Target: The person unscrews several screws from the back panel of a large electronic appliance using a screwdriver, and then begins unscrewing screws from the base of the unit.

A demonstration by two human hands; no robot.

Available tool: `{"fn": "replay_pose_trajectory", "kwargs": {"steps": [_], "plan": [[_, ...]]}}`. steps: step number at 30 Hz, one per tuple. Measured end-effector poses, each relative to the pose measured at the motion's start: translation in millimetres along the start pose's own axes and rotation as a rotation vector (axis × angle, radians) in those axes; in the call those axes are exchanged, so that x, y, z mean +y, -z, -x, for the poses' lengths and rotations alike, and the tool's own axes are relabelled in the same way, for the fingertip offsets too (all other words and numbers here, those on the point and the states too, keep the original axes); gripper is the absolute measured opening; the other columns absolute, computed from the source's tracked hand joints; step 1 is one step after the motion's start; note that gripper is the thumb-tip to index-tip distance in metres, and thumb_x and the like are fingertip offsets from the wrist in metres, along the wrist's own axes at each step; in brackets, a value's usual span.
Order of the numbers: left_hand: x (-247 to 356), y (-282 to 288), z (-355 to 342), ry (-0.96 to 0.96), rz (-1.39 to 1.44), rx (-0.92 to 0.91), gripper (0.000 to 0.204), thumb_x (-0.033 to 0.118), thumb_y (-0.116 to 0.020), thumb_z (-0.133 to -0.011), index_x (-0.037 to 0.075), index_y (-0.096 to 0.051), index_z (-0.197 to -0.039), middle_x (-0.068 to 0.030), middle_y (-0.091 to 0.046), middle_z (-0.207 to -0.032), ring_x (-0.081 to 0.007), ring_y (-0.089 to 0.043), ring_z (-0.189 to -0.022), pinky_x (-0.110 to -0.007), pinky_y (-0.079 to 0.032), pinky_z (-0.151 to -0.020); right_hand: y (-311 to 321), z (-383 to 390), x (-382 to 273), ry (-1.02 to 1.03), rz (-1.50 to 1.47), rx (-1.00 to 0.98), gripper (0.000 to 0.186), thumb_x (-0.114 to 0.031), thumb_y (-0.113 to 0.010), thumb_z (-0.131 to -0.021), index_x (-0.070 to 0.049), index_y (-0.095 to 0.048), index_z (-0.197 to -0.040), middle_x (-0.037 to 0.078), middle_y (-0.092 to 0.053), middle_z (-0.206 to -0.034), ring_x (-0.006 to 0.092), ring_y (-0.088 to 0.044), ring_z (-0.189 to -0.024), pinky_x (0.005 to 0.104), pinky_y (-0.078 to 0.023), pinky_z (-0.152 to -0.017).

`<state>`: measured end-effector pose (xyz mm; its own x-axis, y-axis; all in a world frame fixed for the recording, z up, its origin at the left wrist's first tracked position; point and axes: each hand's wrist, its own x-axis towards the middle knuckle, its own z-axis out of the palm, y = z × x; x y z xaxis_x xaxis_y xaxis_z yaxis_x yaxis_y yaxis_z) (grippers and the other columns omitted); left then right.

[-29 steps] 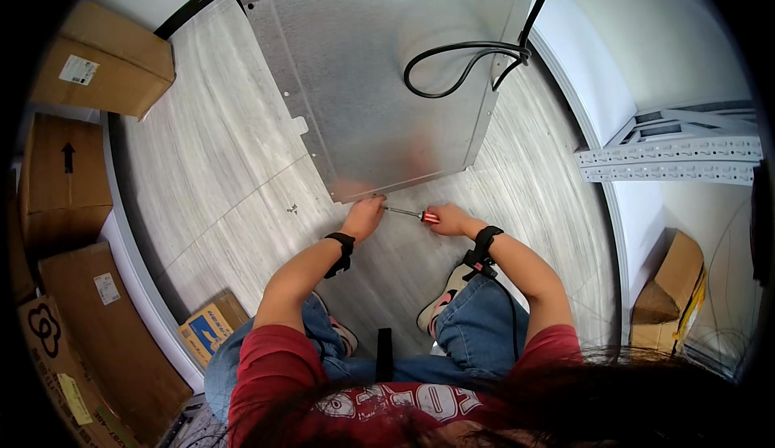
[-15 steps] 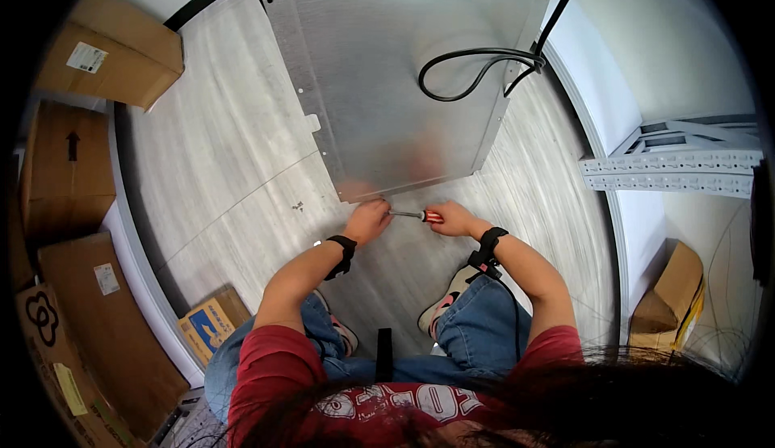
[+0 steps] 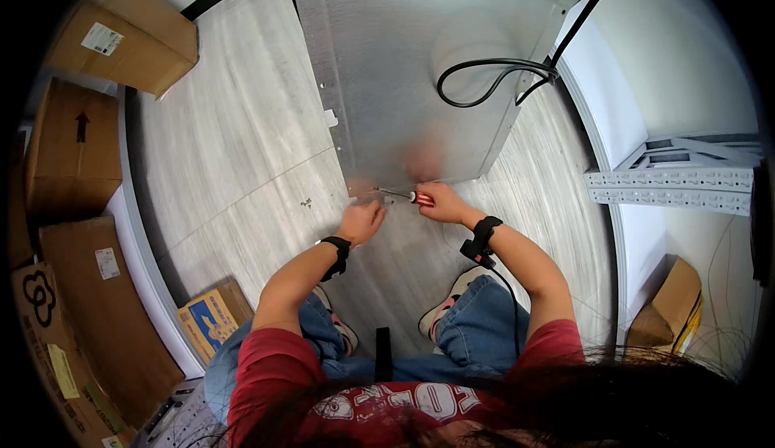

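Note:
In my right hand (image 3: pixel 442 204) is a screwdriver (image 3: pixel 422 198) with a red handle, gripped from the right. Its thin shaft points left, and the tip meets the lower edge of a large grey metal panel (image 3: pixel 387 85), near the lower left corner. My left hand (image 3: pixel 361 222) is just below that corner, fingers curled together, apart from the shaft. Whatever those fingers hold, if anything, is hidden. Several small screws (image 3: pixel 307 203) lie on the floor to the left of the panel.
A black cable (image 3: pixel 476 62) loops over the panel's right side. Cardboard boxes (image 3: pixel 77 145) line the left wall, with a smaller box (image 3: pixel 214 319) near my left knee. At right are perforated metal rails (image 3: pixel 670 190) and an opened carton (image 3: pixel 662 307).
The screwdriver has moved left and up to the panel's edge with my right hand. My left hand has left the shaft and sits lower. The view has shifted slightly.

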<state>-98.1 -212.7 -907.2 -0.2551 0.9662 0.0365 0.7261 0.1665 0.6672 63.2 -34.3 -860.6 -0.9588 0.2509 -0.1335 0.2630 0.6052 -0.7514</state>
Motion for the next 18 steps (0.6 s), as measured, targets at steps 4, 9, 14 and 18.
{"fn": "replay_pose_trajectory", "kwargs": {"steps": [4,9,14,18], "plan": [[0.3,13.5,-7.2,0.096,0.033,0.112,0.012,0.017,-0.052,-0.080,0.006,-0.049,-0.077,-0.0133,-0.055,-0.065,-0.0333,-0.055,-0.062,-0.043,-0.043,-0.055,1.2,-16.5,15.4,-0.035,-0.009,-0.002,0.023,-0.016,-0.057,-0.066,-0.006,-0.053,-0.086,0.016,-0.048,-0.091,0.0354,-0.050,-0.086,0.0404,-0.042,-0.074],[-19.2,24.3,-19.7,0.047,-0.031,0.332,0.014,0.006,-0.053,-0.076,0.005,-0.054,-0.090,-0.0145,-0.054,-0.083,-0.0314,-0.055,-0.076,-0.039,-0.045,-0.066,7.6,-45.6,23.8,-0.118,0.013,-0.093,0.028,-0.018,-0.059,-0.066,-0.007,-0.055,-0.092,0.016,-0.047,-0.097,0.0346,-0.049,-0.091,0.0402,-0.042,-0.078],[-25.5,19.0,-24.5,0.273,0.149,0.228,0.016,0.009,-0.056,-0.077,0.003,-0.056,-0.092,-0.0135,-0.055,-0.085,-0.0302,-0.056,-0.077,-0.037,-0.046,-0.068,6.5,-54.2,30.8,-0.123,0.033,-0.091,0.033,-0.019,-0.060,-0.066,-0.008,-0.056,-0.097,0.016,-0.047,-0.104,0.0340,-0.049,-0.096,0.0383,-0.042,-0.082],[-29.1,15.2,-33.3,0.310,0.156,0.307,0.017,0.009,-0.055,-0.079,0.002,-0.056,-0.094,-0.0139,-0.057,-0.087,-0.0281,-0.056,-0.074,-0.035,-0.046,-0.067,2.5,-58.6,31.6,-0.131,0.022,-0.060,0.034,-0.020,-0.060,-0.066,-0.008,-0.057,-0.097,0.017,-0.047,-0.105,0.0341,-0.049,-0.097,0.0379,-0.042,-0.083]]}}
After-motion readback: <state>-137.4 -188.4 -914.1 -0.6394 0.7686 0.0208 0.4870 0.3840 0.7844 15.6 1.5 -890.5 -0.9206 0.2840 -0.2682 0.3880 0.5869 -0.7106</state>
